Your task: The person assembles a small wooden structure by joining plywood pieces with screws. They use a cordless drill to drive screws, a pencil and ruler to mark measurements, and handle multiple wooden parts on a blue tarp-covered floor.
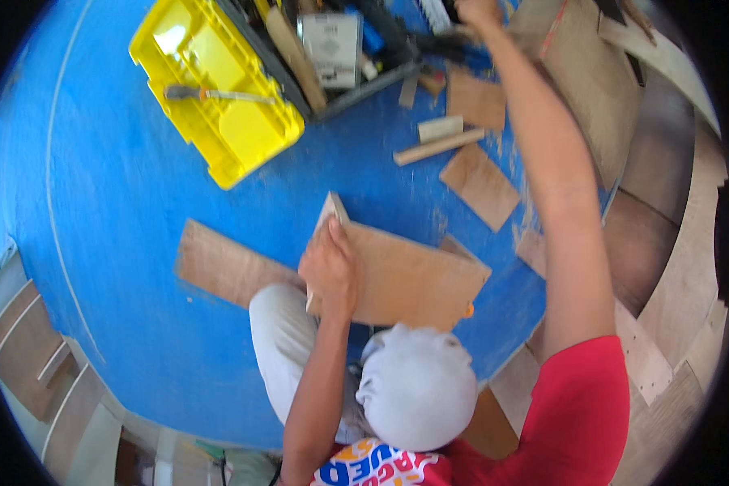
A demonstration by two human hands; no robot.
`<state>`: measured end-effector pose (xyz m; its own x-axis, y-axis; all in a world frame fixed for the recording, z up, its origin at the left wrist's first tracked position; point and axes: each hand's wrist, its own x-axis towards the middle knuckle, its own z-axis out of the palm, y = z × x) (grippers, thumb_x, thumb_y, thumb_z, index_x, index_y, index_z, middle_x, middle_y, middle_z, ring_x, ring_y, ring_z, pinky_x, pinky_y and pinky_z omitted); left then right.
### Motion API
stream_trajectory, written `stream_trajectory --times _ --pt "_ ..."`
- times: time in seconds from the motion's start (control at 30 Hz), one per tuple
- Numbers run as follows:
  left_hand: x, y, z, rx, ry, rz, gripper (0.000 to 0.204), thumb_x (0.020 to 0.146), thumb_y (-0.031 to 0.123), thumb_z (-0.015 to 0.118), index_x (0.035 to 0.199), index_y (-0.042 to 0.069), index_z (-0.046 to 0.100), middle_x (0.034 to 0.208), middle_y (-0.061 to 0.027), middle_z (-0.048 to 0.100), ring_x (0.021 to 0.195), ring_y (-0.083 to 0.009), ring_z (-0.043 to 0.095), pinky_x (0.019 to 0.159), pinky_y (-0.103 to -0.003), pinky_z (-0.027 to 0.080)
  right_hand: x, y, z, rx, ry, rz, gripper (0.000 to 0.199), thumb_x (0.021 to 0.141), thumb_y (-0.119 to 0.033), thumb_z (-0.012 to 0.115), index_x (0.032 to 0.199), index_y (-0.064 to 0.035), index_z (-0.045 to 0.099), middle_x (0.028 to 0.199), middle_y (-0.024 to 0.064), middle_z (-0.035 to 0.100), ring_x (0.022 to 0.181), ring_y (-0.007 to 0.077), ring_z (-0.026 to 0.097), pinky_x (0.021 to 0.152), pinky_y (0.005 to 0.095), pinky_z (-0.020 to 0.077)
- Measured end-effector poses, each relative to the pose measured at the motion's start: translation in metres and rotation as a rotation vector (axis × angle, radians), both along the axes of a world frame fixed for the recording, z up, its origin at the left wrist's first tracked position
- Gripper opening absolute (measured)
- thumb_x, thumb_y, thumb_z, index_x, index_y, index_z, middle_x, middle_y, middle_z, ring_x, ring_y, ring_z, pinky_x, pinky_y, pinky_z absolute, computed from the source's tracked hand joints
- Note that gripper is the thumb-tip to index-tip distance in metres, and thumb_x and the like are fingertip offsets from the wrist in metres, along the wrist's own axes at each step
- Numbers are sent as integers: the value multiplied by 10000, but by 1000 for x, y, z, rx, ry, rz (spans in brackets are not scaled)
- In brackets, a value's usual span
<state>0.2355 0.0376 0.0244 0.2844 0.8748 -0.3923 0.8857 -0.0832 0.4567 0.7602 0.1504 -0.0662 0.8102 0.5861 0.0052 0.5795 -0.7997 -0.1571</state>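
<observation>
My left hand is closed round the left end of a joined wooden piece. A narrow strip stands along that end, against a wider flat board. My right arm stretches far forward, and my right hand is at the top edge, beside a saw blade and the tool box. Its fingers look curled, but what they hold is hidden. A loose wooden plank lies left of my left hand, partly behind my grey-trousered knee.
An open tool box full of tools stands ahead. Its yellow lid holds a screwdriver. Wood offcuts lie on the blue surface. A large wooden panel stands at the right. Curved wooden pieces are at the far left.
</observation>
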Motion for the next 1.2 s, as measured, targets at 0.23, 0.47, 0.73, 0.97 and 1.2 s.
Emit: stream_trajectory --times 0.23,0.47,0.73,0.97,1.2 --pt "9 4 5 114 -186 29 440 1115 359 444 1167 37 740 1088 -192 747 955 -387 724 794 -457 570 -189 -83 135 847 338 143 234 949 -206 733 1030 13 719 847 84 727 721 157 665 646 323 515" --pt "-2 4 0 -162 -371 269 376 1068 360 615 1137 14 744 1088 -158 751 929 -300 724 807 -391 560 -376 -174 161 808 1031 -377 273 958 -39 742 1223 29 733 936 65 710 818 105 655 766 245 550" --pt "-16 15 -3 -299 -633 364 348 1067 308 636 1118 -22 737 1072 -173 739 965 -211 691 890 -364 539 -432 -205 139 839 1209 -181 280 920 46 749 1200 32 749 1041 84 706 884 130 664 797 243 548" --pt "-44 18 20 68 -645 -68 293 831 -30 762 1118 31 745 1034 -112 717 958 -280 674 901 -374 531 -447 -194 127 690 838 107 234 899 75 745 1123 16 777 1015 96 735 820 135 669 710 244 534" --pt "-46 -10 6 198 -743 -79 313 771 -82 806 1066 20 777 947 -90 738 822 -230 675 731 -332 537 -456 -189 119 630 599 320 257 820 103 768 1061 15 775 1030 140 768 897 252 742 769 326 600"
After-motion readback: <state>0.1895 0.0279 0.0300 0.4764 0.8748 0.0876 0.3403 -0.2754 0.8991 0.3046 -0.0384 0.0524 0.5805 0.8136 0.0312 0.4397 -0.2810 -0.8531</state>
